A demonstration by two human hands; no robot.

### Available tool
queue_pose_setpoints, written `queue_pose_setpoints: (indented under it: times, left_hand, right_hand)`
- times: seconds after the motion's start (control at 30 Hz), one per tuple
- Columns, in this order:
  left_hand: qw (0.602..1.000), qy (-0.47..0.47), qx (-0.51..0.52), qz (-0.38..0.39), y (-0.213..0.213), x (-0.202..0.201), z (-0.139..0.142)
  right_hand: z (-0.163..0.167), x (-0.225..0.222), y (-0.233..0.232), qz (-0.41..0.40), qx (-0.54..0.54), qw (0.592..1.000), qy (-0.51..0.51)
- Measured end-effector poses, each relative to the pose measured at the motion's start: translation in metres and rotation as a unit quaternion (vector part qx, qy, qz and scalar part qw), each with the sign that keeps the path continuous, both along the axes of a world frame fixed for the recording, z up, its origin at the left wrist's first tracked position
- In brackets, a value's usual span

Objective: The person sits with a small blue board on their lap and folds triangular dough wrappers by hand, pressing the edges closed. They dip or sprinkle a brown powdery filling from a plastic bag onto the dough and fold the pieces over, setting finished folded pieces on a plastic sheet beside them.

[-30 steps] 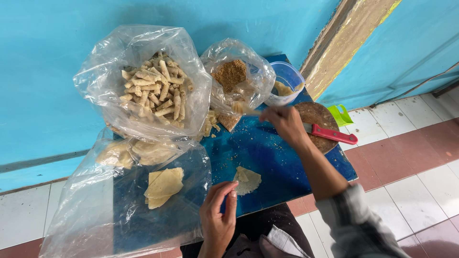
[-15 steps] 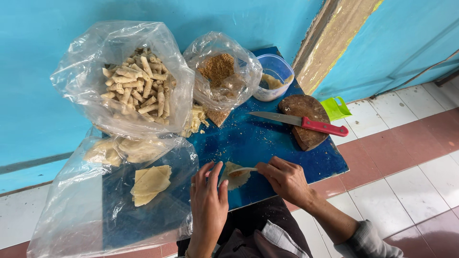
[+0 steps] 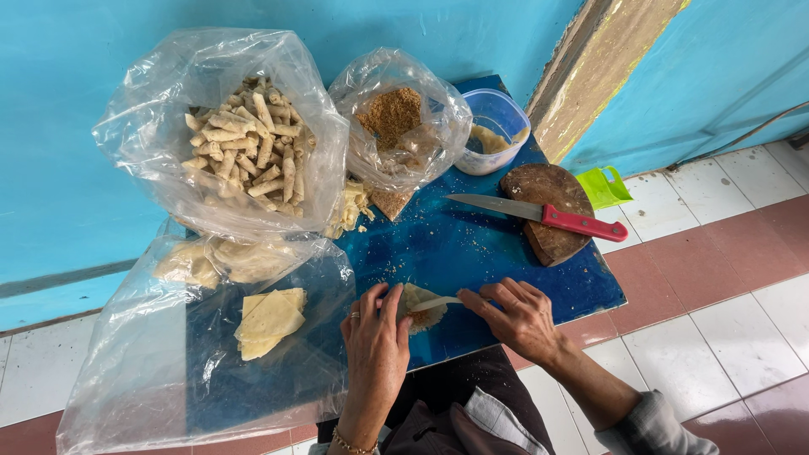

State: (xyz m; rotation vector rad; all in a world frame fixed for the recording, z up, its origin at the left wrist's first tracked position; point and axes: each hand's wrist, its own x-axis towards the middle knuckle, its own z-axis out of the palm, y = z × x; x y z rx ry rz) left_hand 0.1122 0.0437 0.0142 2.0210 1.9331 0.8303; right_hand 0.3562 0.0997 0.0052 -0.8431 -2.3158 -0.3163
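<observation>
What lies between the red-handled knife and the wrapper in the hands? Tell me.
In the head view, only bare blue board, dusted with crumbs, lies between the red-handled knife and the wrapper.

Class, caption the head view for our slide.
Both hands, left hand and right hand, fold a filled wrapper on the blue table.

Two hands are in view, a left hand (image 3: pixel 375 345) and a right hand (image 3: pixel 518 316), and between them lies one filled wrapper (image 3: pixel 419 305). One blue desk (image 3: pixel 472 244) carries everything.

There are three clear plastic bags: one bag of rolled pastry sticks (image 3: pixel 223 126), too many sticks to count; one bag of brown crumbs (image 3: pixel 396 118); and one flat bag of wrapper sheets (image 3: pixel 211 337), holding one small stack (image 3: pixel 270 318) of an uncertain number of sheets.

One clear plastic tub (image 3: pixel 497 126) stands by the crumbs. One round wooden board (image 3: pixel 548 211) bears one red-handled knife (image 3: pixel 539 216). One green plastic piece (image 3: pixel 605 185) lies beside the board.
</observation>
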Motion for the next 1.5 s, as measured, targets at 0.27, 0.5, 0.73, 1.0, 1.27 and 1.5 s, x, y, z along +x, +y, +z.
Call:
queue_pose_setpoints:
  times: [0.27, 0.5, 0.73, 1.0, 1.27, 1.5]
  left_hand:
    - [0.999, 0.0, 0.026, -0.027, -0.002, 0.001, 0.005]
    - [0.997, -0.054, 0.047, -0.002, -0.014, -0.004, 0.006]
    - [0.991, 0.1, 0.029, 0.086, -0.032, -0.001, 0.011]
    - [0.994, 0.086, -0.017, 0.065, -0.018, 0.003, 0.008]
    - [0.992, 0.103, -0.002, 0.074, -0.016, 0.01, 0.016]
    - [0.994, 0.083, -0.027, 0.073, -0.017, 0.013, 0.013]
  right_hand:
    - [0.029, 0.001, 0.0, 0.014, 0.025, 1.0, 0.004]
    - [0.081, -0.028, 0.078, -0.062, -0.011, 0.994, 0.094]
    - [0.11, -0.136, 0.198, -0.163, 0.179, 0.97, -0.016]
    - [0.068, -0.059, 0.03, -0.077, -0.301, 0.951, -0.004]
    - [0.036, -0.053, -0.011, -0.134, -0.349, 0.923, 0.085]
    - [0.033, -0.06, -0.017, -0.151, -0.34, 0.925, 0.077]
